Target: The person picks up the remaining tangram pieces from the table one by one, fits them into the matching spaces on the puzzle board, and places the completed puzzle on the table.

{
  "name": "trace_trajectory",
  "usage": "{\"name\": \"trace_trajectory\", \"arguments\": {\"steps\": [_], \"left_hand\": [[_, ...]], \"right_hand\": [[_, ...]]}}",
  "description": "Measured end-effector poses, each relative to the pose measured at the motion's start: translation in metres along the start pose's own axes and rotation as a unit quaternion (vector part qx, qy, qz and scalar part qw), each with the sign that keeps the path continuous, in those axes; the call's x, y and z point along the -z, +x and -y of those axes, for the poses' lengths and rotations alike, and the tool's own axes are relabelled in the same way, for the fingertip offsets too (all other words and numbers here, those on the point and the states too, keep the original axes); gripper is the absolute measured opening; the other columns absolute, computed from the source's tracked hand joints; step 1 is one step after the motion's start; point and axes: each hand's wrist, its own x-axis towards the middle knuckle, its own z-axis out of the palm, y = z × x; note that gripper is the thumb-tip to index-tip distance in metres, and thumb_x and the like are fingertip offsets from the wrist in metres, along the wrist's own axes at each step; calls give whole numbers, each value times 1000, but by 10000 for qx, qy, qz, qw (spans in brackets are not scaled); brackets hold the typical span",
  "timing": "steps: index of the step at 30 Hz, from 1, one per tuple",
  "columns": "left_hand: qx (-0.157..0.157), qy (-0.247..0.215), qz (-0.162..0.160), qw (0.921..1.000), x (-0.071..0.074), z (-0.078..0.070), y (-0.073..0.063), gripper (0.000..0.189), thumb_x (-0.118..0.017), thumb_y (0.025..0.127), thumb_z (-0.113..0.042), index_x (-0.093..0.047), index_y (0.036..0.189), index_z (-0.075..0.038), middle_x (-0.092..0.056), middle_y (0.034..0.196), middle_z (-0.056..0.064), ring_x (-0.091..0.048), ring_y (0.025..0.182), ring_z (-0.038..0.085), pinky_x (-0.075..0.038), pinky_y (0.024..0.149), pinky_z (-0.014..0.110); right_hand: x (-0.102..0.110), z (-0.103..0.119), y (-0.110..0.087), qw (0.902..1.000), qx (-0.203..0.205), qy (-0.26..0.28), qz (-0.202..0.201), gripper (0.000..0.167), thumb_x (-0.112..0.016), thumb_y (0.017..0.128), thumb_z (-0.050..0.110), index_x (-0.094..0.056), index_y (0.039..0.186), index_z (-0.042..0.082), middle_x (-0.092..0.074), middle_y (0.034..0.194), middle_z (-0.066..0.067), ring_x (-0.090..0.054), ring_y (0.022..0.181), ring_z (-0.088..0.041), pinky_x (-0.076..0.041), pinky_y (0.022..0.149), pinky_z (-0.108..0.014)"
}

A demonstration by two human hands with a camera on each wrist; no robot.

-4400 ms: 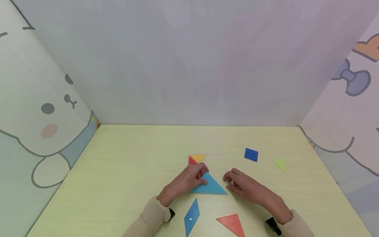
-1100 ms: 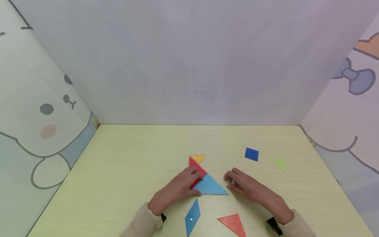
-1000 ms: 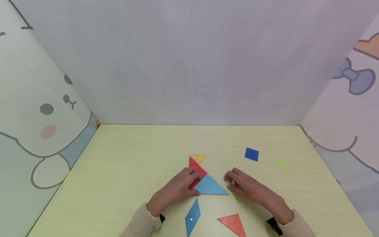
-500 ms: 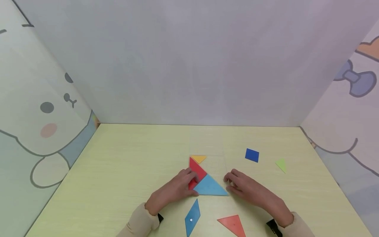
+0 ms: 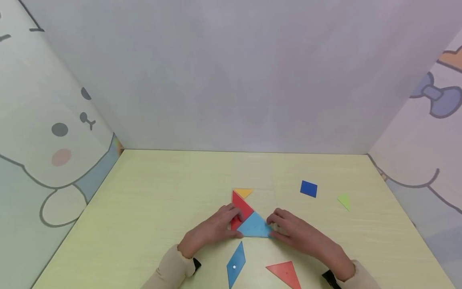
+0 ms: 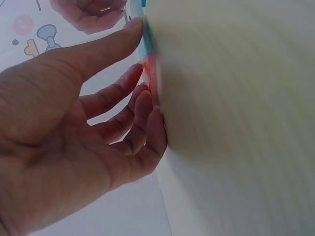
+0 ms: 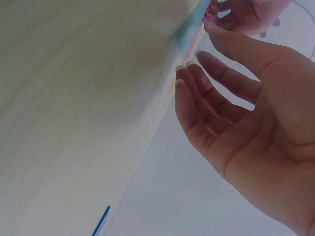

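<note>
With twelve o'clock toward the wall point(image 5: 231, 76), the central triangle point(image 5: 255, 226) lies on the surface point(image 5: 173, 188). Against it, between ten and eleven, is the second triangle point(image 5: 243, 207); just beside that one, at about its twelve, is the third triangle point(image 5: 244, 192). From the central triangle, the square point(image 5: 309, 189) lies at two, and the fourth triangle point(image 5: 344, 201) farther out, between two and three. The fifth triangle point(image 5: 286, 273) lies at five, the diamond point(image 5: 236, 264) at seven. The left hand point(image 5: 218, 224) is at nine, over the second triangle; the right hand point(image 5: 294, 232) at three.

Pale yellow tabletop point(image 5: 162, 188) beneath coloured triangles point(image 5: 254, 225), blue parallelogram point(image 5: 236, 259) and dark-blue square point(image 5: 309, 189).
</note>
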Motion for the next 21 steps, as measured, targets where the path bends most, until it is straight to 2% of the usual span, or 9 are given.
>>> {"name": "trace_trajectory", "arguments": {"steps": [15,21], "left_hand": [[-255,151,-41,9996,1,2,-1,33,-84,88,-24,-63,110,-13,-53,100,-5,-46,95,10,-43,77,21],[-235,75,-29,9997,1,3,-1,31,-83,89,-24,-63,110,-14,-55,103,-5,-47,98,11,-44,79,22]], "right_hand": [[-2,29,15,9973,293,127,654,31,-77,95,19,-66,123,12,-60,117,2,-57,104,-10,-53,87,-22],[-9,36,21,9950,640,-64,771,31,-77,95,22,-66,121,12,-59,119,3,-55,107,-10,-52,90,-22]]}}
